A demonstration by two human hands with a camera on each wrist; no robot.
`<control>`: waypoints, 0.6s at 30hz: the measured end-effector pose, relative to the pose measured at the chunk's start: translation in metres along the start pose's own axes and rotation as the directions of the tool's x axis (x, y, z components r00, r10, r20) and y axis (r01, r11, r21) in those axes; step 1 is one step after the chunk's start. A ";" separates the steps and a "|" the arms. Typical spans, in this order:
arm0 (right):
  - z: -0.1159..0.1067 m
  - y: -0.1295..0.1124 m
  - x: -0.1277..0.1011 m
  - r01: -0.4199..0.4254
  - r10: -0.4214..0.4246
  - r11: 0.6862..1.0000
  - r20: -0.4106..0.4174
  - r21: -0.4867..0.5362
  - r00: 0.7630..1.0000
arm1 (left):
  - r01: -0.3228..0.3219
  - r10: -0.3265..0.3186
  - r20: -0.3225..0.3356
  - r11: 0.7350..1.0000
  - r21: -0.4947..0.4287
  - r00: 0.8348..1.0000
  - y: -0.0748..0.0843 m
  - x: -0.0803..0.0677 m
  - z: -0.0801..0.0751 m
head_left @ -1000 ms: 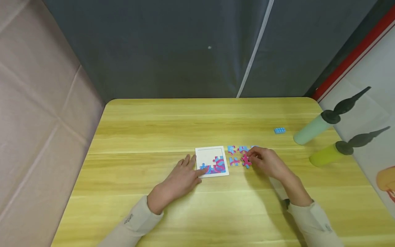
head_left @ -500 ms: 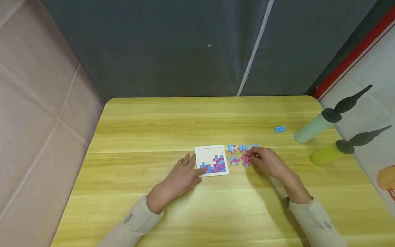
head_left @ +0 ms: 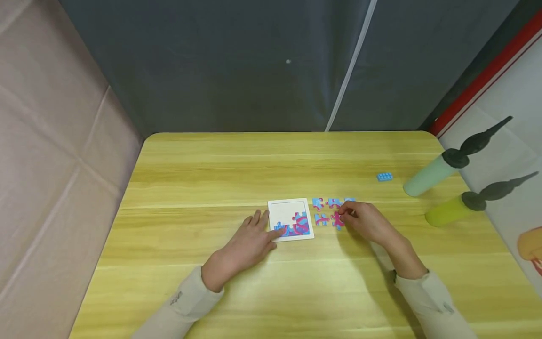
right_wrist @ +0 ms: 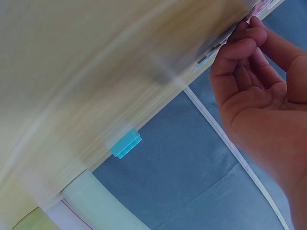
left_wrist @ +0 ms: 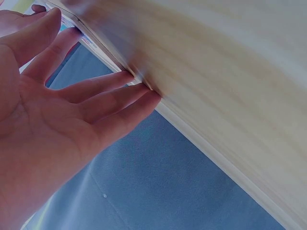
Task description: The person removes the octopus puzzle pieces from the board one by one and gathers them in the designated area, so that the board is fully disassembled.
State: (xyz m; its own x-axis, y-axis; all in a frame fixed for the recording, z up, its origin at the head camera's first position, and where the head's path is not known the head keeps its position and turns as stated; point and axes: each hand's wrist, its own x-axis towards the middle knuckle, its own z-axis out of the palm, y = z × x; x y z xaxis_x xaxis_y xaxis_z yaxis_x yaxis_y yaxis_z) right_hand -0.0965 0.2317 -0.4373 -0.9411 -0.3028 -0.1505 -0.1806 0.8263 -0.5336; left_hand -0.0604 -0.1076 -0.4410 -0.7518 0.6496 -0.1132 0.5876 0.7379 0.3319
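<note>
A white square puzzle tray (head_left: 289, 201) lies on the table, its lower part filled with joined blue, pink and purple pieces (head_left: 301, 227). My left hand (head_left: 250, 241) rests at the tray's left side with fingers extended; one fingertip lies on the joined pieces. In the left wrist view the fingertips (left_wrist: 152, 98) touch the tabletop. My right hand (head_left: 368, 222) pinches the right edge of a pink puzzle piece (head_left: 337, 220) with thumb and curled fingers. Near it lie a blue-and-pink piece (head_left: 322, 219) and others, one partly hidden behind the fingers.
A small light-blue toy brick (head_left: 384, 177) lies at the back right. Beyond it stand a mint-green bottle (head_left: 432, 175) and a yellow-green bottle (head_left: 450, 210), both with dark tops. A dark curtain (head_left: 237, 70) hangs behind the wooden table (head_left: 203, 188).
The camera view has shifted very slightly. Both hands and the puzzle pieces keep their places.
</note>
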 end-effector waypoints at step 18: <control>0.004 -0.013 -0.001 0.046 -0.045 0.996 -0.016 0.082 0.999 | -0.004 0.004 -0.007 1.000 0.009 1.000 -0.001 0.000 0.000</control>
State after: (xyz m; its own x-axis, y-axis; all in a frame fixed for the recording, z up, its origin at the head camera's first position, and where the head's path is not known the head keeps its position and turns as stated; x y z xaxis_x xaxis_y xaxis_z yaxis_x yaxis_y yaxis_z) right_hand -0.0921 0.2199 -0.4337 -0.9364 -0.3321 -0.1131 -0.1998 0.7698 -0.6061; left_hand -0.0610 -0.1080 -0.4415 -0.7513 0.6514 -0.1056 0.5934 0.7369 0.3237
